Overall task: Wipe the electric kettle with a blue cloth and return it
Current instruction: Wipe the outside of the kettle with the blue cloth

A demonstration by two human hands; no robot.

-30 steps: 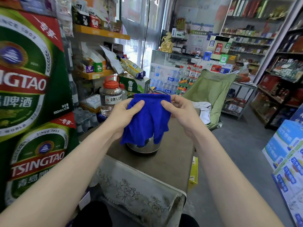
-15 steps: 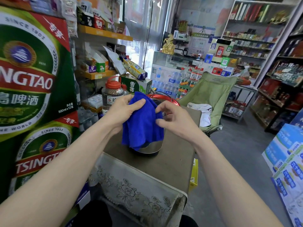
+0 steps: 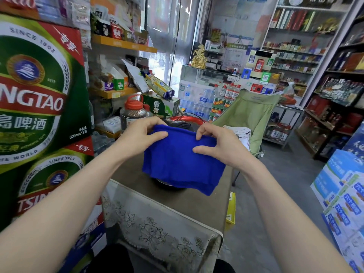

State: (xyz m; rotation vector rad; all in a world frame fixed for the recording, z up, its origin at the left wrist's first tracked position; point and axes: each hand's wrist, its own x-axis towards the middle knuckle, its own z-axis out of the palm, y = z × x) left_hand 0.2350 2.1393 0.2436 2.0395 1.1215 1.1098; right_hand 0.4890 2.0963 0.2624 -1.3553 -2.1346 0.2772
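Pinching blue cloth point(image 3: 180, 164) between left hand point(image 3: 140, 137) and right hand point(image 3: 220, 147); kettle point(image 3: 164, 183) beneath.

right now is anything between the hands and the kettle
Only the blue cloth: left hand and right hand pinch its top edge; it hangs in front of the kettle, hiding all but its base.

green beer cartons point(image 3: 39, 99) read "tsingtao", "since 1903", "500ml x 12" — green box point(image 3: 160, 107) behind reads 雪花
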